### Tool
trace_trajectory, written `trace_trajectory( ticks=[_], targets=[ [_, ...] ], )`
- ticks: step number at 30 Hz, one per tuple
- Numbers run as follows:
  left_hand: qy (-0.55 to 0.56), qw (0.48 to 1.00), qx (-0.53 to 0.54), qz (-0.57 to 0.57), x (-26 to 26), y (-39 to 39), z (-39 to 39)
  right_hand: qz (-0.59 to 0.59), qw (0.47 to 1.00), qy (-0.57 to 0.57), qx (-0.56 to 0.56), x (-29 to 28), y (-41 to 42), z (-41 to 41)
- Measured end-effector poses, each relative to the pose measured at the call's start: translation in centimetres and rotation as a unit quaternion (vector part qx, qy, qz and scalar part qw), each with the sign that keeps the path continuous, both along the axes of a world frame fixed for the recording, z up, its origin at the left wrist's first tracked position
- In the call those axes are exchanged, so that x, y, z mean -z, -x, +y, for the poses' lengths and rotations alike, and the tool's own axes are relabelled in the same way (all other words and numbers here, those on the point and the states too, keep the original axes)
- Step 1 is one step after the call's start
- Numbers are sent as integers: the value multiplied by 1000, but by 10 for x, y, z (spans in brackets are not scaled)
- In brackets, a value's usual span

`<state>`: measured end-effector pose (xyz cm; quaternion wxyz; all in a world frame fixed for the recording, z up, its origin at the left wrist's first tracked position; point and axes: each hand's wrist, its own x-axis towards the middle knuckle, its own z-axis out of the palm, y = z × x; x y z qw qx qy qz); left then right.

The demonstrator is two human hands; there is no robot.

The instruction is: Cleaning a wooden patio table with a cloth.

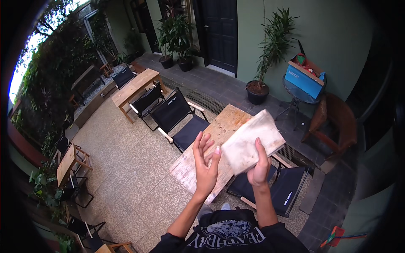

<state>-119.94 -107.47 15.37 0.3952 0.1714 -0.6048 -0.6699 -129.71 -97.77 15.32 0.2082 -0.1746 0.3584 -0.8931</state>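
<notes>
A folded whitish cloth (253, 142) with faint brownish stains is held up in my right hand (260, 166), thumb on top and fingers underneath. My left hand (205, 167) is raised just left of the cloth with its fingers spread and nothing in it. Both hands are above a worn wooden table (193, 169), its top scuffed and stained. The cloth hides part of the table's right side.
Black folding chairs stand beyond the table (177, 117) and to its right (284, 186). A blue box (303, 79) sits on a small round table (292, 90), near a brown armchair (340, 123) and a potted plant (258, 95). Another wooden table (137, 85) is farther off.
</notes>
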Motion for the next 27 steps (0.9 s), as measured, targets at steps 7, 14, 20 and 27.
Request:
trace_trajectory(
  ticks=[7,14,20,27],
  targets=[
    [3,989,150,-8,-17,1,21,582,716,-369,113,-7,-15,-3],
    [-258,951,153,75,-6,-17,-24,464,840,-281,-28,-44,8,44],
    [-293,934,202,33,-19,-19,-28,163,934,-190,-254,-4,17,32],
    [-259,947,189,11,-1,-18,-29,-3,950,-100,-294,-3,2,22]
  ],
)
